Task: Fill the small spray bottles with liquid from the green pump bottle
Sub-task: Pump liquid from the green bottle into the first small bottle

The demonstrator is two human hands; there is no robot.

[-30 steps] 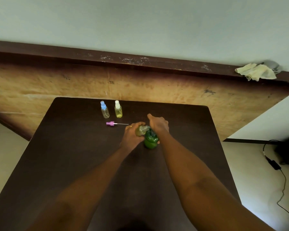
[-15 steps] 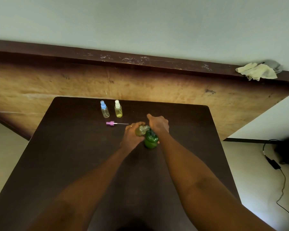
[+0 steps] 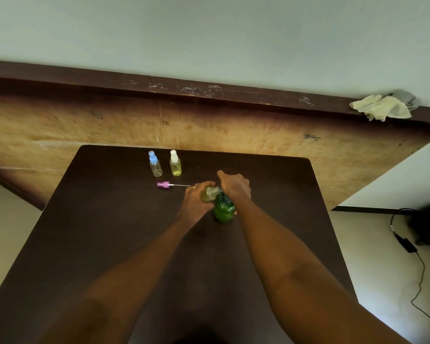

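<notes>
The green pump bottle (image 3: 223, 210) stands upright near the middle of the dark table (image 3: 104, 219). My right hand (image 3: 234, 186) lies over its pump head. My left hand (image 3: 196, 201) grips a small open spray bottle (image 3: 209, 193), tilted with its mouth against the pump's spout; it holds yellowish liquid. Its pink spray cap (image 3: 164, 184) with a thin tube lies flat on the table to the left. Farther back stand a blue-capped small bottle (image 3: 155, 164), nearly clear, and a white-capped small bottle (image 3: 175, 163) with yellow liquid.
A wooden board (image 3: 258, 135) leans behind the table's far edge. A crumpled cloth (image 3: 380, 108) lies on its top right end. On the floor to the right runs a black cable with an adapter (image 3: 406, 244).
</notes>
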